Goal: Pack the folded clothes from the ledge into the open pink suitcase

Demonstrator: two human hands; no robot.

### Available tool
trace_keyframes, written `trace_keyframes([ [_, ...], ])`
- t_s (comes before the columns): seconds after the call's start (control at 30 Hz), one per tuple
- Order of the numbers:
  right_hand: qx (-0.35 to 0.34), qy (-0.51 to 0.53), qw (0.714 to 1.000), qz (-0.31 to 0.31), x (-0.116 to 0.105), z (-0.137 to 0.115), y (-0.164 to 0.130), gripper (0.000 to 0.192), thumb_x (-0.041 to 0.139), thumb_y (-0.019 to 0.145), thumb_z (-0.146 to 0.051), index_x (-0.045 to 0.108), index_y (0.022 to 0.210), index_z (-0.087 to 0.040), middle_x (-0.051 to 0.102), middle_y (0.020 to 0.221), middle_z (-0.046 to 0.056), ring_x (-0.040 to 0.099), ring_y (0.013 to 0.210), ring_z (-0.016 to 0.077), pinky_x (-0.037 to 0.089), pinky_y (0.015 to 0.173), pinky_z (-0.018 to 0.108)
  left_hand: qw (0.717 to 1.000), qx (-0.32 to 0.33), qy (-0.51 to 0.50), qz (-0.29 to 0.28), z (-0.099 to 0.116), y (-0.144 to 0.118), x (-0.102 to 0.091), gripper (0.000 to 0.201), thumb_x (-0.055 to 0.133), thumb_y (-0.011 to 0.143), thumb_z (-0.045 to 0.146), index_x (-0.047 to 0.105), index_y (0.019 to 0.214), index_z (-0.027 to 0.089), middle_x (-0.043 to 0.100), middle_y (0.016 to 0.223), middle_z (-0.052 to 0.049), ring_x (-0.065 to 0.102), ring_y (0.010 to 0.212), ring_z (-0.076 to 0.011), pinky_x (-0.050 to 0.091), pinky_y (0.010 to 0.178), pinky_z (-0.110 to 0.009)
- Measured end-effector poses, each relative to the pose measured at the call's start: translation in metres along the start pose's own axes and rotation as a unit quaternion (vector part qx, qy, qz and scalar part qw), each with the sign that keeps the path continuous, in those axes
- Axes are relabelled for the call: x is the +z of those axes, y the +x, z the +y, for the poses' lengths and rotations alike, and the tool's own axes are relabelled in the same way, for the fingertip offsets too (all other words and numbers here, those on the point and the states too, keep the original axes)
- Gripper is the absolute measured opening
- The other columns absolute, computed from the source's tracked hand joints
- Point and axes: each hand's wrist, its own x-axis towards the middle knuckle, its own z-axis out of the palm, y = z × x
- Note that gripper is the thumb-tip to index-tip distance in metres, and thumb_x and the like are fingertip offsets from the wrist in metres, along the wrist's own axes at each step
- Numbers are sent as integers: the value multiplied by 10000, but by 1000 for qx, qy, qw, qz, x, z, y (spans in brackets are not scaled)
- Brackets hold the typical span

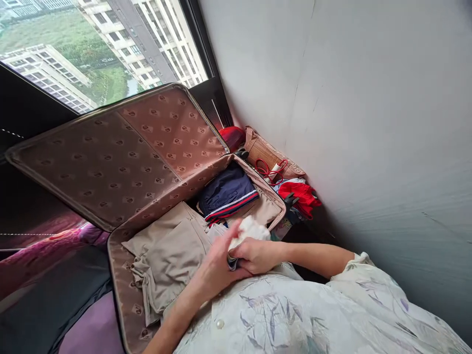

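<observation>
In front of my body, my left hand (217,260) and my right hand (260,254) meet around a small bunched white cloth (251,229). Both are closed on it, and the white part sticks out above my right fingers. A small dark patch shows between my palms; its kind is hidden. Just beyond lies an open suitcase (115,285) with a pinkish-brown printed lining. Folded beige clothes (173,250) fill its left side. Folded navy clothing (228,189) with white and red stripes lies at the far right end, beside more beige fabric (268,210).
The suitcase lid (114,152) leans back toward a window (92,49). Right of the case are a brown bag (258,147), a red cable (262,169) and red cloth (300,194). A grey wall (350,123) bounds the right. Dark fabric (55,290) and purple fabric (92,327) lie left.
</observation>
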Motion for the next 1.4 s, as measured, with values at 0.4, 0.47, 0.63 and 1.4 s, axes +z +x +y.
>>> trace_keyframes([
  [0.4,423,-50,737,525,-141,186,-182,355,687,785,-268,712,1127,-175,749,1061,118,663,999,241,520,1000,437,740,-419,-509,135,-39,-18,6,373,925,602,223,687,882,159,714,701,-7,703,650,-188,540,580,-231],
  [0.47,429,-49,770,471,-122,208,-190,519,788,663,-214,714,1176,-181,743,1173,132,641,1135,291,461,1083,508,712,-424,-537,156,-41,-18,6,391,917,601,182,691,919,149,749,748,-24,746,710,-215,589,619,-252],
  [0.63,439,-45,816,372,-89,245,-185,493,778,655,-132,754,1140,-219,733,1271,108,593,1274,337,397,1146,529,693,-433,-557,151,-45,-21,10,380,937,624,191,708,923,136,789,796,-51,787,809,-252,648,762,-306],
  [1.4,464,-33,774,430,-128,225,-198,392,687,695,-221,713,1084,-179,767,1025,86,694,996,250,534,960,354,657,-447,-585,165,-66,-34,20,324,908,689,187,726,955,150,822,957,-83,790,983,-313,660,874,-347],
])
